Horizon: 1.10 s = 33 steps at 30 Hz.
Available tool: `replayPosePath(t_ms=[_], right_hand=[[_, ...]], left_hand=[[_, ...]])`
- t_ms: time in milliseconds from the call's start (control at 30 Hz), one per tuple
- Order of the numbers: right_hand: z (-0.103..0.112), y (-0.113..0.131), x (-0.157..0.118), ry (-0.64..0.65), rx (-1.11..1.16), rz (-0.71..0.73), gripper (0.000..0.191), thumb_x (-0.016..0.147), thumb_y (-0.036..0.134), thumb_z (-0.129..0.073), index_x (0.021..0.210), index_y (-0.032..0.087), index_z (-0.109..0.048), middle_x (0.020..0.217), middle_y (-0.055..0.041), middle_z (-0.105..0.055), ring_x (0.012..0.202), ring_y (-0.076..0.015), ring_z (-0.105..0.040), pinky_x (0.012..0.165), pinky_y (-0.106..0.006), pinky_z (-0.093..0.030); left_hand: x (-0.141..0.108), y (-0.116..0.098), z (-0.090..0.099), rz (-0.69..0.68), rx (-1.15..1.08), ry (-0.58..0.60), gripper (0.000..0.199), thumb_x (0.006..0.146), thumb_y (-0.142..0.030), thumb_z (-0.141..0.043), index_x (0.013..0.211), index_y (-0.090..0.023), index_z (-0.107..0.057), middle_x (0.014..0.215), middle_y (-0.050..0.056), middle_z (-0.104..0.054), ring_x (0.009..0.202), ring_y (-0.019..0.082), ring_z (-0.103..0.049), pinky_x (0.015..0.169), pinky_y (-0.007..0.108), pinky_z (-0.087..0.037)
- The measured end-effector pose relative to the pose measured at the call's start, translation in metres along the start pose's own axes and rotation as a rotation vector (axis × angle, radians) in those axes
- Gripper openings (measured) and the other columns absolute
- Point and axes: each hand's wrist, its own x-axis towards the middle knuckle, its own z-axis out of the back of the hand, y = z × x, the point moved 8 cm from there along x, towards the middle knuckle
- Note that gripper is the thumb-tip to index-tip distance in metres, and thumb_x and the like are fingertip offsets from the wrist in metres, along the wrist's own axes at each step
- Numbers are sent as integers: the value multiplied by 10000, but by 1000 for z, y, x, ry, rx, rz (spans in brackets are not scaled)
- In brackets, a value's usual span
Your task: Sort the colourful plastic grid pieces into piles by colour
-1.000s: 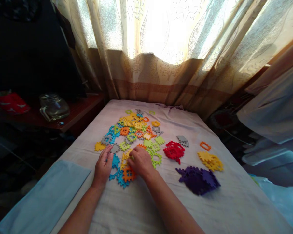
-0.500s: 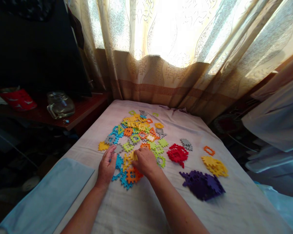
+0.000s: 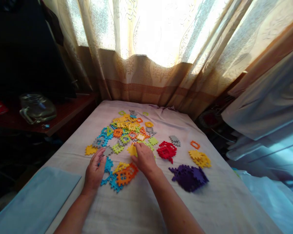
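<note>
My right hand is closed at the thumb and fingers on a yellow toothed building piece, partly hidden by the hand. My left hand rests open, its fingers loosely curved beside several blue pieces. Between the hands lie orange window pieces that overlap another yellow piece and some blue ones. A grey piece is just past my left fingertips. Farther back spreads a mixed heap of pieces, with yellow ones on top.
Right of my hands sit separate piles: red pieces, purple pieces and yellow pieces. A folded light-blue cloth lies along the left edge. On a dark side table stands a glass jug. Curtains hang behind.
The view has shifted right. My right hand has moved the yellow piece away from the orange and blue pieces, which now lie more uncovered. My left hand has stayed beside the blue pieces.
</note>
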Motion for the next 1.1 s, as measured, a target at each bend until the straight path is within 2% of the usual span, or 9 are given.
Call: replayPosePath(t_ms=[100,267,400,533,700,867,1000,1100], right_hand=[[25,-45,-12,-142,37,-86,341,821,264,-639,1148,176,-607,1131,-108,-634,1047,-223,-588,913,-320,-439],[60,-148,-47,-333,-12,-308,238,816,261,-616,1042,198,-657,1068,-84,-661,995,-214,-608,893,-327,-450],[66,-218,-71,-260,-90,-531,259,802,272,-636,1041,189,-693,1081,-97,-670,1017,-229,-622,908,-335,-450],[63,-256,-84,-137,-165,-681,304,802,299,-641,1084,208,-709,1125,-106,-667,1038,-245,-630,876,-326,-461],[61,-267,-88,-77,-206,-712,314,803,281,-638,1104,225,-711,1139,-107,-672,1034,-242,-634,868,-324,-464],[69,-254,-93,-121,-193,-707,325,840,237,-599,1145,189,-700,1196,-139,-642,1089,-266,-604,908,-356,-449],[76,-215,-83,-210,-153,-579,276,885,200,-532,1096,172,-707,1163,-122,-656,1071,-244,-594,941,-346,-421],[70,-163,-67,-237,-86,-385,238,899,208,-519,1043,189,-708,1100,-95,-678,1033,-225,-592,932,-329,-414]], left_hand=[[1,1,0,10,17,3,465,839,-516,-519,1171,-206,-622,1321,96,-602,1258,253,-534,1096,421,-400],[2,3,-1,22,25,5,477,818,-526,-526,1166,-214,-619,1325,85,-601,1238,258,-553,1083,420,-420],[2,1,-1,20,36,10,464,819,-517,-529,1175,-233,-615,1320,75,-607,1236,255,-558,1077,414,-430],[2,-2,0,20,59,12,446,821,-531,-530,1161,-256,-621,1333,66,-598,1245,267,-551,1092,442,-415],[3,-6,1,-8,91,17,410,825,-512,-533,1143,-271,-625,1287,51,-626,1238,269,-558,1096,472,-410],[3,-4,1,3,95,24,424,827,-516,-518,1151,-265,-625,1306,54,-614,1253,269,-544,1110,465,-394],[2,-4,1,-5,78,19,414,843,-493,-509,1162,-257,-626,1329,54,-601,1275,251,-525,1126,432,-372],[1,-5,1,-10,60,4,405,851,-472,-498,1153,-239,-633,1316,67,-609,1267,246,-530,1122,424,-373]])
